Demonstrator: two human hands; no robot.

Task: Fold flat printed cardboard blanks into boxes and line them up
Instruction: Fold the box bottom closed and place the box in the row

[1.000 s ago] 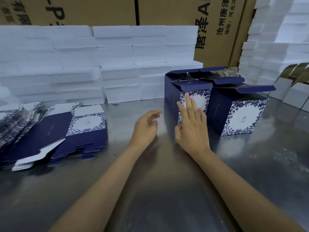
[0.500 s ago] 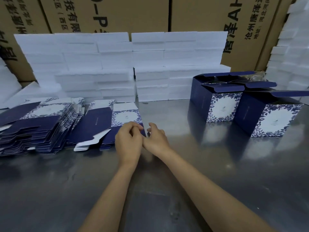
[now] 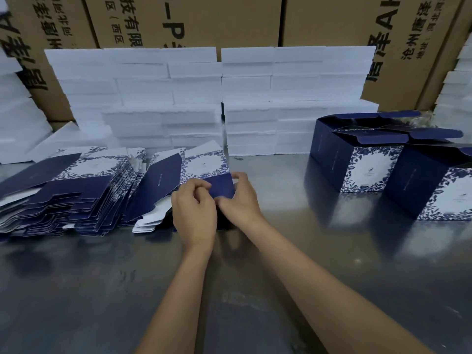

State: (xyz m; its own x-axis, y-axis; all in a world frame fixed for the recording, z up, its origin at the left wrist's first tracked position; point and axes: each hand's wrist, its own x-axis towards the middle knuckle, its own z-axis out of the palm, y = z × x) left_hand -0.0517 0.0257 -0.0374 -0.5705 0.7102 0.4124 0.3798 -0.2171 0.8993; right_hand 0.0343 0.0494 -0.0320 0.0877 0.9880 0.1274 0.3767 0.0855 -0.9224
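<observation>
step: lifting top blank off right-hand pile | left hand and right hand both pinch its near edge | tip: peel one sheet only (they cling), then squeeze creases open | boxes stand well right

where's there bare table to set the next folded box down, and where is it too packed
Bare steel table runs between the right hand and the folded boxes, and across the whole near edge around the forearms. The left is crowded with flat blanks; the back is walled by white foam blocks.
</observation>
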